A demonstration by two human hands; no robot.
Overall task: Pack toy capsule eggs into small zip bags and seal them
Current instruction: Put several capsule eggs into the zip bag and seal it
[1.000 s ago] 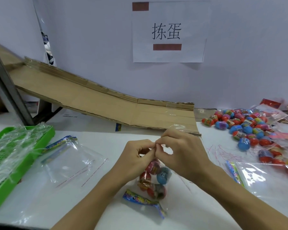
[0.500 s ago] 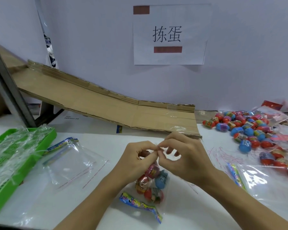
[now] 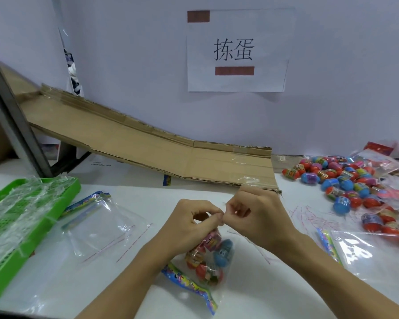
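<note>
At the centre of the white tabletop (image 3: 251,295), a clear filled bag (image 3: 207,261) holding several toy capsule eggs (image 3: 222,252) lies with its printed header end toward the viewer. The left hand (image 3: 191,224) and right hand (image 3: 260,215) meet at the bag's far end, each grip clamped by curled fingertips on the plastic there. An empty bag (image 3: 101,222) lies flat to the left, beside a green tray (image 3: 28,226) draped with film. A heap of loose eggs (image 3: 355,187) sits well apart at the right. A cardboard ramp (image 3: 148,148) slopes behind, below a paper sign (image 3: 236,50).
</note>
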